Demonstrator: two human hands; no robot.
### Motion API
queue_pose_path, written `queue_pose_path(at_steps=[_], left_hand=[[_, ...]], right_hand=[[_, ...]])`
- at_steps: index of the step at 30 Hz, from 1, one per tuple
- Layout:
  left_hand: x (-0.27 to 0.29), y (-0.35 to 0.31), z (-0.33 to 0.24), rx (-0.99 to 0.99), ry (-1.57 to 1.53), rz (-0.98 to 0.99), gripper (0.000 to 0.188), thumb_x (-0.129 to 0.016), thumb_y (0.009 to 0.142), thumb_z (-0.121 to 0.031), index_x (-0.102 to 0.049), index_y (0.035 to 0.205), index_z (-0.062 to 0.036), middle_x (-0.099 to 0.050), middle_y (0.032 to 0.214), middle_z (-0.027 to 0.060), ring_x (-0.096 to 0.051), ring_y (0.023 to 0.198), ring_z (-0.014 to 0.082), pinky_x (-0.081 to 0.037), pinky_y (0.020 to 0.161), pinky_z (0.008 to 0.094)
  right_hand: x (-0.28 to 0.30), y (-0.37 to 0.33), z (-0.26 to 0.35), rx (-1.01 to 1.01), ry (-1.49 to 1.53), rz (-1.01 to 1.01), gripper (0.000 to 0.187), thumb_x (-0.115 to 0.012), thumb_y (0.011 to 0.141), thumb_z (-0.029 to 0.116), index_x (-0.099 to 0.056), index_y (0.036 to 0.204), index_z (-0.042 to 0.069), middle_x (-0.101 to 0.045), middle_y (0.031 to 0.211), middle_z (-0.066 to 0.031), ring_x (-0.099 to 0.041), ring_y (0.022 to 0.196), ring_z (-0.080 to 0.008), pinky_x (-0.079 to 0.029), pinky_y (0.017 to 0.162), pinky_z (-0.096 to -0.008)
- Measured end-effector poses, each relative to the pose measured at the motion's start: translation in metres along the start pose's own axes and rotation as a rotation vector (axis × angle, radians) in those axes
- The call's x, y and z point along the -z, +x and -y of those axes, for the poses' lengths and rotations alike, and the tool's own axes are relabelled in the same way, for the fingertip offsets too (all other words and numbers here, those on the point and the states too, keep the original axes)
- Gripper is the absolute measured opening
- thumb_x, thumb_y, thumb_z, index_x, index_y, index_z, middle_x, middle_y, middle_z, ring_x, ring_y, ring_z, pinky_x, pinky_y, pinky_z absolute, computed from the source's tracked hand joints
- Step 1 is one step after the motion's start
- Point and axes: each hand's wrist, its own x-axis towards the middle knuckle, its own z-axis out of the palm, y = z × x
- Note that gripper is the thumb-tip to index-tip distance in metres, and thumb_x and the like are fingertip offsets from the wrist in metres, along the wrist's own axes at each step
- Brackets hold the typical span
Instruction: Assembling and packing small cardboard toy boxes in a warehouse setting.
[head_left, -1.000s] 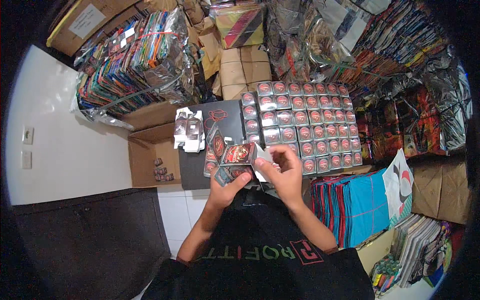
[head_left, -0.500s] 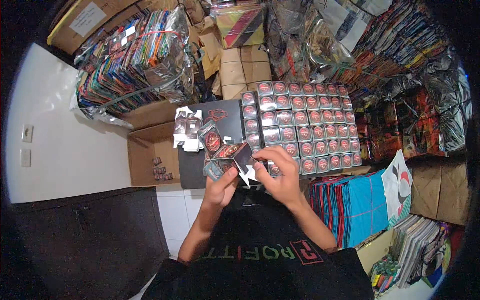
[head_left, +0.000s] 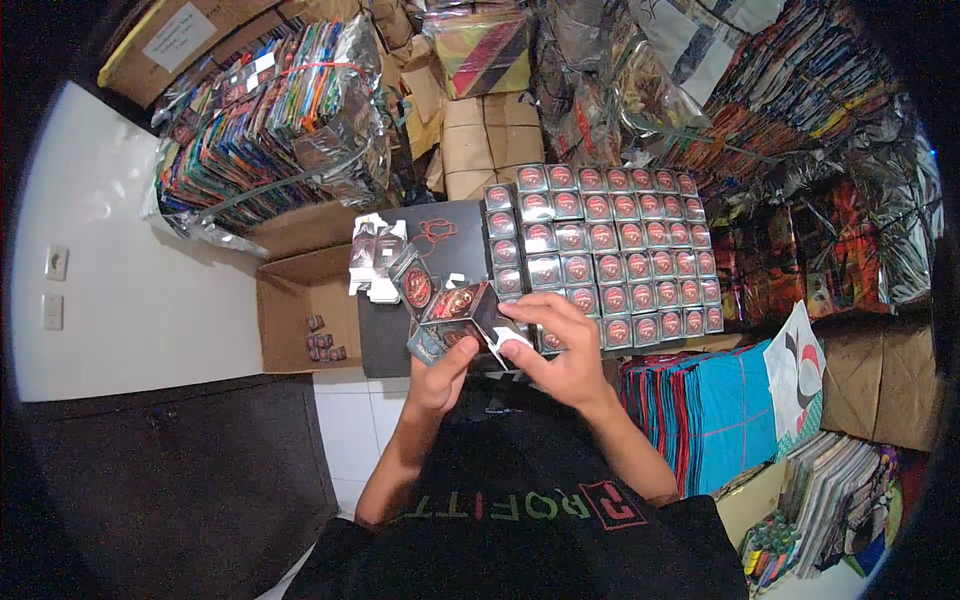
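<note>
Between my two hands is a small printed carton (head_left: 455, 303), dark with red round emblems, partly folded, its flaps spread. My left hand (head_left: 441, 378) grips its lower left side, thumb on a panel. With thumb and fingers my right hand (head_left: 560, 350) holds the right edge, where a white inner flap shows. Left of the carton lie flat unfolded cartons (head_left: 378, 255) with white edges. Just right of my right hand, rows of finished small boxes (head_left: 630, 237) with red round emblems stand packed close together on the dark table (head_left: 385, 335).
A red cord (head_left: 437, 232) lies behind the carton. An open cardboard box (head_left: 290, 330) at the left holds several small items. Tied bundles of packaging (head_left: 270, 130) are stacked at the back, and blue folded cloth-like stacks (head_left: 720, 410) stand at the right.
My right thumb and fingers have pressed the carton's white flap inward, and its near opening looks narrower. The carton has tilted slightly; both hands keep their hold.
</note>
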Motion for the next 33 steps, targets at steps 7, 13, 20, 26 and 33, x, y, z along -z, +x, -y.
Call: queue_pose_path(at_steps=[7,13,20,26,33], left_hand=[[-0.007,-0.002,0.002,-0.104,0.101,0.003,0.058,-0.073,0.092,-0.002,-0.050,0.145,0.0008,-0.065,0.133,0.0123,-0.065,0.121,0.0215,-0.050,0.107,0.0379],[-0.003,-0.003,0.004,-0.101,0.115,0.010,0.055,-0.072,0.093,0.000,-0.051,0.144,0.0005,-0.066,0.130,0.0112,-0.065,0.118,0.0207,-0.052,0.105,0.0373],[-0.004,-0.002,0.005,-0.103,0.086,-0.011,0.054,-0.070,0.093,0.002,-0.051,0.143,-0.0004,-0.065,0.131,0.0108,-0.065,0.120,0.0215,-0.051,0.107,0.0392],[-0.007,0.000,0.002,-0.073,-0.019,0.005,0.056,-0.068,0.094,0.002,-0.047,0.146,-0.0003,-0.060,0.139,0.0139,-0.060,0.129,0.0252,-0.045,0.114,0.0432],[-0.002,0.005,0.001,-0.085,-0.020,-0.017,0.053,-0.064,0.096,0.002,-0.048,0.146,0.0011,-0.060,0.139,0.0142,-0.059,0.130,0.0259,-0.043,0.116,0.0443]], right_hand=[[-0.011,-0.007,-0.003,-0.030,-0.004,-0.076,0.038,-0.087,0.082,0.015,-0.078,0.116,0.000,-0.074,0.112,-0.0155,-0.070,0.106,-0.0253,-0.053,0.095,-0.0352],[-0.015,-0.008,0.001,-0.083,0.035,-0.139,0.035,-0.084,0.084,0.011,-0.077,0.116,-0.001,-0.074,0.115,-0.0152,-0.070,0.109,-0.0253,-0.053,0.097,-0.0349],[-0.019,-0.012,-0.009,0.013,-0.003,-0.118,0.030,-0.080,0.088,0.008,-0.077,0.116,-0.001,-0.074,0.118,-0.0154,-0.069,0.112,-0.0252,-0.051,0.100,-0.0353],[-0.020,-0.009,-0.012,0.008,0.020,-0.125,0.038,-0.081,0.089,0.023,-0.076,0.119,0.002,-0.072,0.118,-0.0159,-0.069,0.110,-0.0288,-0.052,0.097,-0.0375],[-0.008,-0.005,-0.013,0.219,-0.144,0.022,0.073,-0.079,0.081,0.062,-0.071,0.122,0.003,-0.066,0.129,-0.0170,-0.061,0.123,-0.0358,-0.045,0.106,-0.0485]])
